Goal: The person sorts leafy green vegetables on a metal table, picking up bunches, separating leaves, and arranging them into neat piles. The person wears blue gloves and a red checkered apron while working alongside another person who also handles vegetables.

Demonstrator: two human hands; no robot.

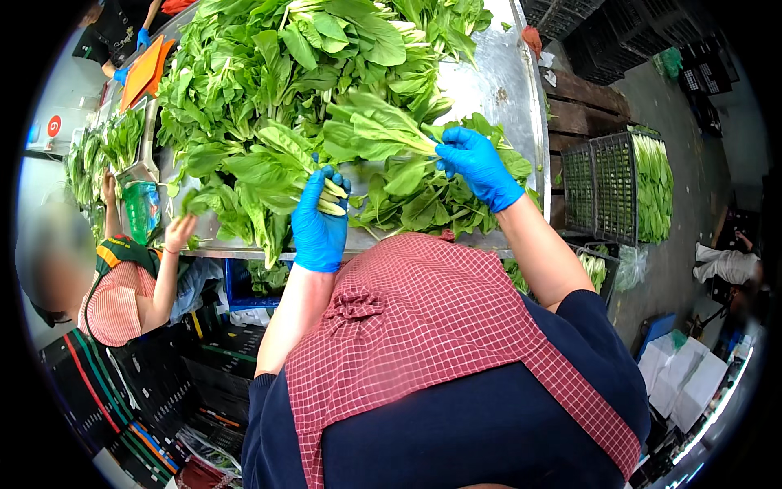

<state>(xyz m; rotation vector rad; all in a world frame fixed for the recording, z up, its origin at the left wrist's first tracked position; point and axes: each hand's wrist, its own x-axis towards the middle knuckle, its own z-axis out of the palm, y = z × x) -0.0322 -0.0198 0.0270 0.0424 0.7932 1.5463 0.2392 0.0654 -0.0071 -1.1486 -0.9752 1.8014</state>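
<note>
My left hand (321, 220), in a blue glove, is closed around the pale stems of several leafy greens (278, 165), their leaves pointing up and left. In my right hand (476, 168), also gloved in blue, the stem end of another leafy green (385, 131) is pinched, its leaves spreading left towards the first bunch. Both hands are above the near part of a metal table (498, 73). A large heap of the same greens (269, 73) covers much of it beyond my hands, and loose leaves (427, 205) lie between them, close to my apron.
A co-worker (131, 281) at the left handles greens near a scale. Another person with blue gloves (122, 73) stands at the upper left by orange trays (143, 73). A black crate of greens (602, 186) stands right of the table; a blue crate (244, 299) sits under its near edge.
</note>
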